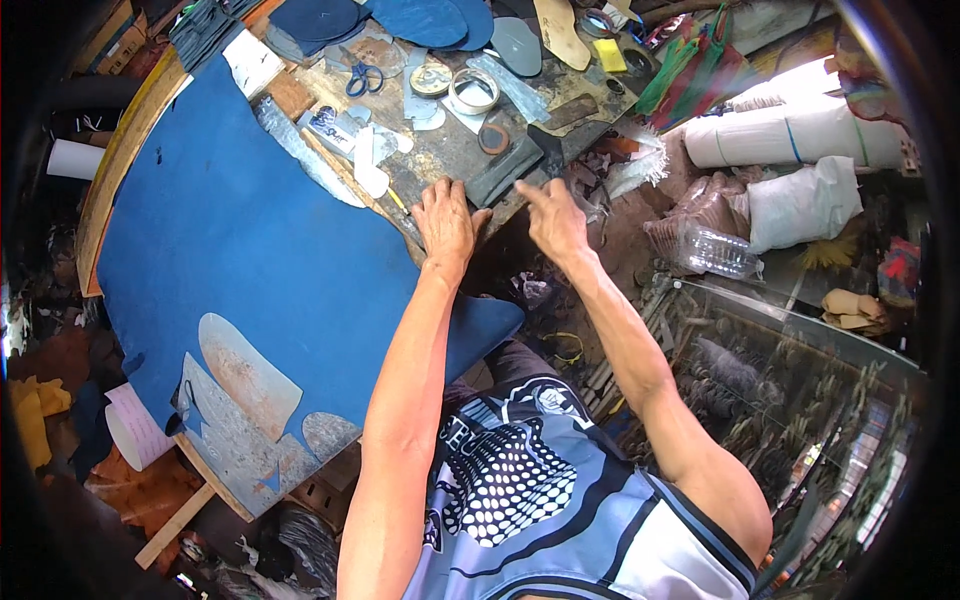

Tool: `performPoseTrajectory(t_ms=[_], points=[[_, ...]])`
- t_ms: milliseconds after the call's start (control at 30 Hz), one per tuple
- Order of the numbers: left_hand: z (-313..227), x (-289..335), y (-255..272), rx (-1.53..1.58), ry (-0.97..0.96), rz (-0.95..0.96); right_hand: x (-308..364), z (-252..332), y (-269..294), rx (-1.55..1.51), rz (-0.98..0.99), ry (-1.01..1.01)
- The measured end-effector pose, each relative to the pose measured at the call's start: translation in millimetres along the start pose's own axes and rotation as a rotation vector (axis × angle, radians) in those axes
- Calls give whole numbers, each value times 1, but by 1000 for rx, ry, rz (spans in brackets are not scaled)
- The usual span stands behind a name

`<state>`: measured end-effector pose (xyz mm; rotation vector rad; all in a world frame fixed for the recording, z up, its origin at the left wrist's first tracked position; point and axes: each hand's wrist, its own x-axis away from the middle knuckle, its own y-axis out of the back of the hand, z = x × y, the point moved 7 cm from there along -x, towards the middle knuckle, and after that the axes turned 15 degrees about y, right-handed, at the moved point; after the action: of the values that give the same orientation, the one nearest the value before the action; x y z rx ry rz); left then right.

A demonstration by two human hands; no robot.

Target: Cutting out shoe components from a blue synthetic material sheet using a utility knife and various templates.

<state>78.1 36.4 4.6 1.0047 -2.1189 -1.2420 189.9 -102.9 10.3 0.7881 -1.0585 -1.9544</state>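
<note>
Left hand (447, 225): lying palm down at the near edge of the worktable (432, 155), loosely spread and grasping nothing visible, with thumb turned toward the near end of the dark block, likely to steady it.
Right hand (560, 218): bent over the table corner, with index finger stretched toward the block's right end; partly hidden underneath, so hard to tell whether gripping anything.
Dark block (505, 172): lying slantwise near the table edge, between both hands, presumably set there for easy reach and firm backing.
Blue sheet (250, 220): spread broadly to the left, reaching down toward the lap, probably supported by the board beneath to lie smooth.
Grey templates (250, 370): lying flat on the sheet's lower part, well apart from both hands.
Blue-handled scissors (364, 80): resting farther back, perhaps to leave the front edge free.
Yellow pencil (397, 201): lying just beside the left fingers, conveniently near.
</note>
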Motion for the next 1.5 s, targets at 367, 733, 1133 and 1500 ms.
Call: performPoseTrajectory(t_ms=[367,733,1133,1500], points=[[-1,0,1,-16,0,27,6,20,-6,-23,82,98],[5,1,1,-16,-10,-6,8,34,-8,44,144,203],[2,0,2,16,-23,-18,16,9,4,-371,4,-24],[1,0,2,8,-16,-21,1,-17,-10,-470,-167,-142]])
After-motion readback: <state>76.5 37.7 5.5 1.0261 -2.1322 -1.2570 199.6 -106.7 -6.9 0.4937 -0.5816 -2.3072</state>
